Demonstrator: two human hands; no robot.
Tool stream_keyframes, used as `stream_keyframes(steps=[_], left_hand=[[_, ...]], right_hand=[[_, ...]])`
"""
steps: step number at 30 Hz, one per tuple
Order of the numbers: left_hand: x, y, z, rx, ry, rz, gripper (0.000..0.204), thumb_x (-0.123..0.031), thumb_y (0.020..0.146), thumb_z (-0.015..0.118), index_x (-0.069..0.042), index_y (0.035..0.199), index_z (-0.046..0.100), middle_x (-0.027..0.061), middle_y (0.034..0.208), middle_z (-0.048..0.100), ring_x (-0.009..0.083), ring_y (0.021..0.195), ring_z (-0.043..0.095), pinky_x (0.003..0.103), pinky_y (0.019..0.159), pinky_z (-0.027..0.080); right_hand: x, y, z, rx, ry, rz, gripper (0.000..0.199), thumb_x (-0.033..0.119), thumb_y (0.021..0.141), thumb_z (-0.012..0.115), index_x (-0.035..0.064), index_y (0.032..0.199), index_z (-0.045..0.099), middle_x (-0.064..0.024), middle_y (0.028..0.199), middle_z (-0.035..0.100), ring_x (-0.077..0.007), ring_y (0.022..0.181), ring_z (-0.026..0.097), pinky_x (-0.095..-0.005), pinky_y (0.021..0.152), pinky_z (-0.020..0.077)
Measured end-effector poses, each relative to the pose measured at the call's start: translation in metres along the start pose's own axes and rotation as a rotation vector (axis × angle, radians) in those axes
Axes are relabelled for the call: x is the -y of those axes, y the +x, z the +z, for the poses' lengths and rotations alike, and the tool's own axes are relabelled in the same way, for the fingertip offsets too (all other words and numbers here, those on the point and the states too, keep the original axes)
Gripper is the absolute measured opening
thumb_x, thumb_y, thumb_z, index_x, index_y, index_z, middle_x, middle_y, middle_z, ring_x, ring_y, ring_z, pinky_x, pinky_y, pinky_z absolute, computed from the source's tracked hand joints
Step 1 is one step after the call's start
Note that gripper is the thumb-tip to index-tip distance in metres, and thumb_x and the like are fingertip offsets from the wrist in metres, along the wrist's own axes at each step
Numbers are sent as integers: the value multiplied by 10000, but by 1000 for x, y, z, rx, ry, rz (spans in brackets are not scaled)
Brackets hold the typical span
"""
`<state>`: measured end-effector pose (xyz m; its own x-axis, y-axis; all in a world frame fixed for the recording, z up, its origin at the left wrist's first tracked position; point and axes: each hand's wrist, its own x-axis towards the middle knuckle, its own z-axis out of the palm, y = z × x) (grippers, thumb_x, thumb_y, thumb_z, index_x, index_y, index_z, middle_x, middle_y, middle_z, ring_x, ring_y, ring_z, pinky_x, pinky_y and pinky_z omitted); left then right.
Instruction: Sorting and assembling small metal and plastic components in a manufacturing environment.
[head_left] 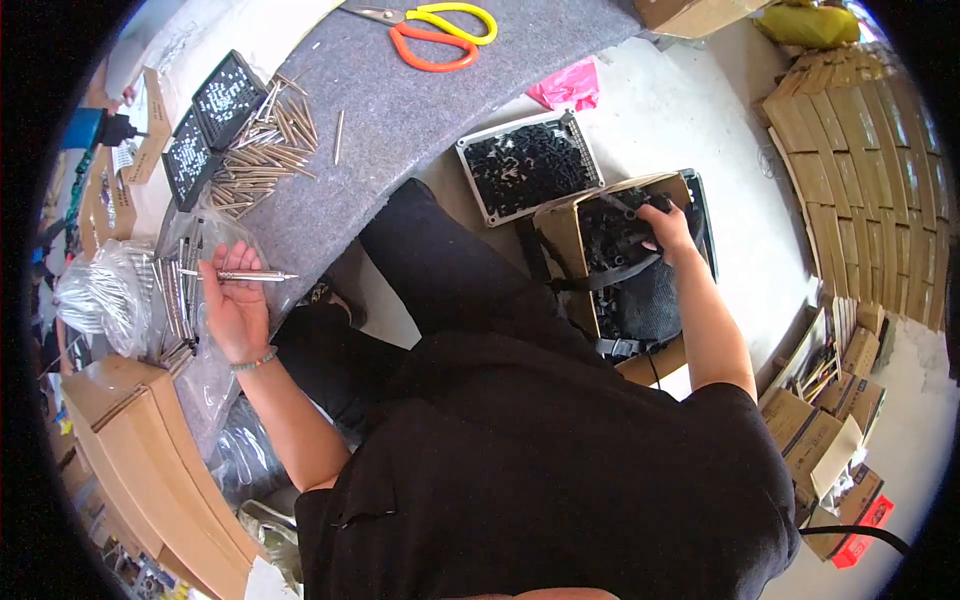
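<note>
My left hand (238, 305) is palm up at the table's left part, a slim silver pointed rod, pen-like in shape, (250, 275) lying across its fingers under the thumb. Beside it are more silver rods (172, 290) on clear plastic bags (100, 295). My right hand (668, 228) reaches into an open cardboard box (565, 240) on my right, among small black parts (605, 225). Its fingers are curled, and what they grip is too small to name. A black bag with straps (645, 300) also sits in that box.
On the grey table (390, 110) lie a pile of metal rods (265, 160), two black trays of small white pieces (215, 120) and red-and-yellow-handled scissors (440, 35). A shallow tray of black parts (530, 165) stands near the box. Stacked cartons (870, 180) line the right.
</note>
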<state>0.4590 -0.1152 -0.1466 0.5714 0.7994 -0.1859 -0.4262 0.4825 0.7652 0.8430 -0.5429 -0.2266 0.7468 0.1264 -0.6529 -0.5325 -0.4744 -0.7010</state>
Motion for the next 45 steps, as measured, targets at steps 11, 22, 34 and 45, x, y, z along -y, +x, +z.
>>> stream_keyframes(steps=[11, 22, 34, 45], left_hand=[[7, -17, 18, -109, -3, 45, 365, -330, 928, 418, 11, 1027, 500, 154, 899, 610, 230, 805, 601, 334, 751, 492], [6, -12, 21, -110, 6, 49, 381, -337, 929, 411, 19, 1012, 518, 166, 882, 626, 234, 789, 620, 331, 725, 500], [3, -17, 29, -146, 9, 32, 382, -332, 929, 414, 25, 1008, 522, 171, 871, 625, 233, 775, 625, 333, 725, 508], [2, -14, 29, -148, 26, 39, 389, -339, 934, 394, 20, 1019, 517, 148, 853, 629, 219, 757, 623, 325, 712, 512]], right_hand=[[8, -25, -61, 182, 198, -52, 259, 193, 736, 572, 93, 974, 555, -57, 822, 608, -176, 667, 589, -320, 499, 490], [198, -42, 120, 793, 515, -416, 453, 146, 794, 545, 72, 1220, 411, -205, 1082, 556, -318, 924, 589, -411, 732, 507], [255, -57, 305, 707, 7, -509, 234, 166, 736, 629, 61, 935, 566, -41, 808, 617, -146, 674, 579, -276, 562, 484], [277, -26, 305, 342, -795, -1027, 639, 194, 689, 600, -4, 1256, 383, -236, 1202, 470, -335, 1125, 458, -354, 976, 340]])
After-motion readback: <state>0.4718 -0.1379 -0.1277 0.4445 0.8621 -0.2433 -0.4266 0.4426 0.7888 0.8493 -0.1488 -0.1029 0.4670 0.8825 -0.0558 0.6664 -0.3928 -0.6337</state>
